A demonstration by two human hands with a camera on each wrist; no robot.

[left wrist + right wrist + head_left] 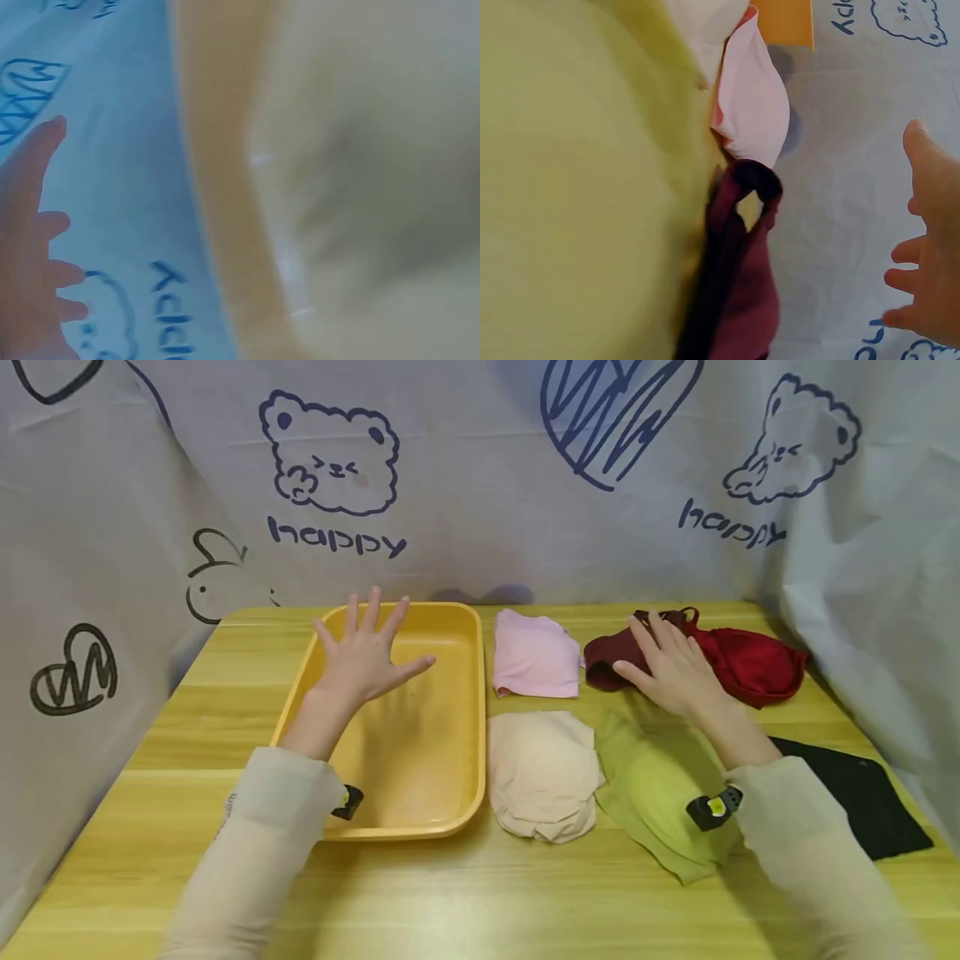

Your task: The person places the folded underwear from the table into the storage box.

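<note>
My left hand [358,662] hovers with fingers spread over a shallow yellow plastic tray [481,727], holding nothing. Its shadow falls on the tray's floor. On the right, my right hand [677,675] is held out with straight fingers above a maroon garment [613,658], overlapping it in the head view. In the right wrist view that same hand [934,255] shows free of any cloth. Beneath the right wrist lies a yellow-green bra [652,785], partly hidden by the arm. Beyond the right hand is a red bra [757,664].
A folded pink garment [535,656] lies beside the tray, with a rumpled beige one [543,775] nearer me. Black cloth [870,797] is at the right, partly under my sleeve. A white sheet with drawings [465,485] hangs behind the wooden table [487,902].
</note>
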